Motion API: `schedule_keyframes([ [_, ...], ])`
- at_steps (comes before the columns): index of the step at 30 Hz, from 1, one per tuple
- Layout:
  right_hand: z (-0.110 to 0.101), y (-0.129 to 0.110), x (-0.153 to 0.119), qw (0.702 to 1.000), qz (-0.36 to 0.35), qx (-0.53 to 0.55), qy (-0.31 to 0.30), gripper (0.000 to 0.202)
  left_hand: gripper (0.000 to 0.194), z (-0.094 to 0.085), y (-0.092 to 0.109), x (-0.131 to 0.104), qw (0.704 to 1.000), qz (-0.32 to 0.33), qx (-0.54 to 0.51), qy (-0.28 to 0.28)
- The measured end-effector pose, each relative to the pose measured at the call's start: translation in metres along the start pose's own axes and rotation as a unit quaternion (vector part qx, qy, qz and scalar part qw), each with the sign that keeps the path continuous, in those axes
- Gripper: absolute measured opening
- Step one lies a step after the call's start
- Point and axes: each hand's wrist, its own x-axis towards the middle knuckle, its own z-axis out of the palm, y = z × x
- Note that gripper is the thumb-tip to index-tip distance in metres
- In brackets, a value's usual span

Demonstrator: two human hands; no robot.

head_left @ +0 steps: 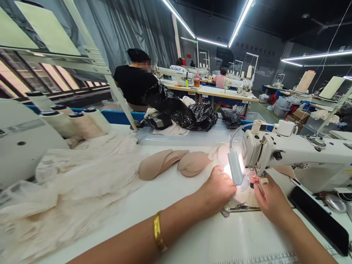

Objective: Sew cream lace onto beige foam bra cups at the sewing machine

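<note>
At the white sewing machine [277, 146], my left hand [220, 189] has its fingers curled on a pale fabric piece [224, 156], brightly lit left of the needle. A grey lamp head [235, 168] on a bendy metal neck partly hides that fabric and my left fingertips. From the other side, my right hand [271, 198] closes its thumb and fingers by the presser foot, at the fabric's right edge. Exactly how the fingertips grip is hard to make out. Left of the machine, beige oval pads [159, 164] lie in fanned stacks, with more pads [194, 164] beside them.
Cream lace fabric [90, 183] is heaped across the table's left side, before several thread cones [85, 124]. A black phone [319, 220] lies right of my right hand. Black plastic bags [192, 113] rest beyond the table. A co-worker [134, 80] sits at another machine.
</note>
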Motion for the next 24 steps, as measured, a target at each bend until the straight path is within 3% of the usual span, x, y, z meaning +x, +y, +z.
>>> schedule_keyframes([
  [10,-0.004,-0.002,0.001,1.000,-0.026,-0.013,-0.011,0.027,0.022,0.000,0.001,0.001,1.000,-0.001,0.005,-0.015],
  [15,-0.009,-0.007,-0.002,0.993,-0.034,-0.012,-0.109,0.028,0.017,-0.003,0.011,-0.004,1.000,-0.014,0.009,-0.010],
  [19,-0.012,-0.010,-0.004,0.980,-0.048,0.027,-0.192,0.026,0.018,-0.004,0.024,-0.011,1.000,0.012,-0.021,0.017],
  [24,-0.010,-0.011,-0.004,0.979,-0.040,0.042,-0.194,0.029,0.015,-0.003,0.023,-0.011,0.998,0.031,-0.032,0.041],
])
